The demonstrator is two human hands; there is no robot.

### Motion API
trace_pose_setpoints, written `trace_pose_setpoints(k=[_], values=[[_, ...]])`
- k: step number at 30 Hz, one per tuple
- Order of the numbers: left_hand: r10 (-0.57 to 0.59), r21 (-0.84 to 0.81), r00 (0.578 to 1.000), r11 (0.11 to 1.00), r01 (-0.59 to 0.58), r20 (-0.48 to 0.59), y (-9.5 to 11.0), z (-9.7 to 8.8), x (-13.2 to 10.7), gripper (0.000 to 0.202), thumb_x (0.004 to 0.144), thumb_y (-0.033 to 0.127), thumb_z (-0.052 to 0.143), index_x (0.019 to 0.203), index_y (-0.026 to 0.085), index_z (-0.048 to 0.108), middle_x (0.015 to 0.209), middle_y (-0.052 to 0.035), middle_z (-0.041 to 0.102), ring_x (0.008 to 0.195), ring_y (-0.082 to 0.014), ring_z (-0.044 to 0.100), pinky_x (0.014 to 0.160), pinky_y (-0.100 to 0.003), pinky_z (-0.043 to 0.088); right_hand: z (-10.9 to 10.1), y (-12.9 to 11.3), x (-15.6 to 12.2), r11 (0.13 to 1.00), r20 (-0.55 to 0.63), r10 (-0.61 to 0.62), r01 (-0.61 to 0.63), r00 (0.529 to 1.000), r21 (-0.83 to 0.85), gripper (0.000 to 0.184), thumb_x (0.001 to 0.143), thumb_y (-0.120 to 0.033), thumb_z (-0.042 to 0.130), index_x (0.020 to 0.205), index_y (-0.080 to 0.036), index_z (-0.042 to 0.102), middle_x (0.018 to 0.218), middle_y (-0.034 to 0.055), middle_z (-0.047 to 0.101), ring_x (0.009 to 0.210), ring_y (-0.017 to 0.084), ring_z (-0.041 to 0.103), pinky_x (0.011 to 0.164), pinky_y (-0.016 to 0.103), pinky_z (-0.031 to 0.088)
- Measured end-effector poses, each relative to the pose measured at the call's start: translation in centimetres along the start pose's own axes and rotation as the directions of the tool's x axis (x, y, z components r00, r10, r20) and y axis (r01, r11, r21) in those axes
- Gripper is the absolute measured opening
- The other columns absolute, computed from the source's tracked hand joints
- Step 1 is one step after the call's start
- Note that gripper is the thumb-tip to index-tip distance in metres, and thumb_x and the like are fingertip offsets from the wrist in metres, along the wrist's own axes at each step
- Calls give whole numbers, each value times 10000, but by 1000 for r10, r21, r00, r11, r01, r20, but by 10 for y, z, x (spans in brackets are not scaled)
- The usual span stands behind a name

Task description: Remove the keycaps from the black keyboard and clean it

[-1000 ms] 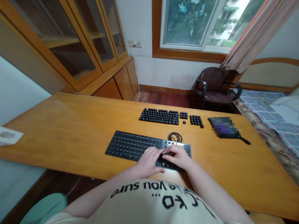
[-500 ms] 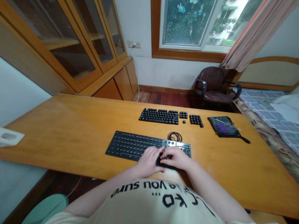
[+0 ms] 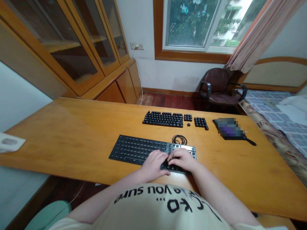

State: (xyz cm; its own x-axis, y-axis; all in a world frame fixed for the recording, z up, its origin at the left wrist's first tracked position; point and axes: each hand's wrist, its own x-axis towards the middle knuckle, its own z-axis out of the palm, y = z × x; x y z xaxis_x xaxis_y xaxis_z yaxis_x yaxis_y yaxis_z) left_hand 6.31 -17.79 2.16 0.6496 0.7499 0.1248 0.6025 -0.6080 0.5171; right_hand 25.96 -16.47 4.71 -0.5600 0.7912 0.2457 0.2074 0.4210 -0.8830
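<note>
A black keyboard base (image 3: 136, 148) with bare switch sockets lies near the front edge of the wooden desk (image 3: 72, 127). Both hands rest on its right end. My left hand (image 3: 153, 164) lies curled over the lower right part of the board. My right hand (image 3: 183, 159) is beside it, fingertips pinched together at the sockets; what they grip is too small to see. Rows of loose black keycaps (image 3: 164, 118) are laid out in keyboard order farther back on the desk.
A coiled black cable (image 3: 179, 139) lies just behind the keyboard. A dark tablet-like pad (image 3: 229, 129) sits at the right. A white paper (image 3: 9, 142) hangs at the desk's left edge. Beyond the desk stand a brown armchair (image 3: 218, 86), cabinets and a bed.
The hands stay on the keyboard's right end, with only small finger shifts. The view has tilted slightly.
</note>
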Motion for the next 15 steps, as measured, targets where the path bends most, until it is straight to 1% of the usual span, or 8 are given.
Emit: trace_pose_setpoints(k=[2,3,4,5,7,8,10,15], values=[[-6,-8,1000,1000,6,-6,1,-1,1,644,572,507,766,1107,225,546,1111,-44,622,1081,-247,535,1048,-443,302,-2,2,-2,997,-67,16,-11,998,76,169,754,-361,688,688,-208,715,681,43,710,649,174,652,648,293,506],[-7,-10,1000,1000,7,-12,1,-1,1,656,576,505,765,1126,228,540,1119,-45,621,1084,-246,534,1047,-443,304,-5,4,-4,990,-150,41,-20,988,137,187,749,-380,687,681,-207,710,652,38,700,612,173,645,621,295,511],[-6,-12,1000,1000,6,-16,0,0,1,674,581,501,764,1153,232,529,1132,-45,618,1090,-245,532,1047,-444,305,-8,5,-5,978,-252,80,-28,964,206,208,738,-403,689,675,-205,704,625,32,687,574,171,636,588,297,515],[-3,-12,1000,1000,2,-18,0,0,1,690,587,496,762,1178,239,517,1145,-45,615,1098,-243,529,1048,-445,306,-12,6,-7,962,-357,131,-32,925,270,226,722,-423,694,671,-202,698,605,27,674,536,169,625,552,297,517],[0,-10,1000,1000,0,-13,-1,1,0,714,590,492,763,1209,247,504,1165,-43,610,1116,-246,520,1049,-448,308,-18,8,-8,938,-476,224,-54,850,344,229,671,-424,729,659,-198,694,597,24,664,504,168,615,513,297,521],[-5,-8,1000,1000,5,-14,-1,1,0,718,589,492,763,1212,247,504,1170,-44,609,1124,-252,516,1046,-451,312,-19,9,-8,931,-487,255,-76,835,357,216,644,-406,750,656,-197,698,599,24,667,505,169,619,513,297,526],[-23,-7,999,1000,23,-26,-2,2,-1,723,596,500,756,1221,237,504,1184,-53,606,1144,-271,503,1040,-464,322,-19,10,-7,925,-467,295,-126,834,359,180,613,-360,774,656,-198,710,602,25,680,526,173,633,533,293,536],[-90,-40,991,995,87,-94,-3,3,-4,610,688,453,702,1222,236,505,1186,-65,611,1147,-285,507,993,-479,382,-6,14,0,936,-462,299,-164,835,310,168,588,-345,793,642,-201,724,673,44,721,636,198,670,636,315,554]])
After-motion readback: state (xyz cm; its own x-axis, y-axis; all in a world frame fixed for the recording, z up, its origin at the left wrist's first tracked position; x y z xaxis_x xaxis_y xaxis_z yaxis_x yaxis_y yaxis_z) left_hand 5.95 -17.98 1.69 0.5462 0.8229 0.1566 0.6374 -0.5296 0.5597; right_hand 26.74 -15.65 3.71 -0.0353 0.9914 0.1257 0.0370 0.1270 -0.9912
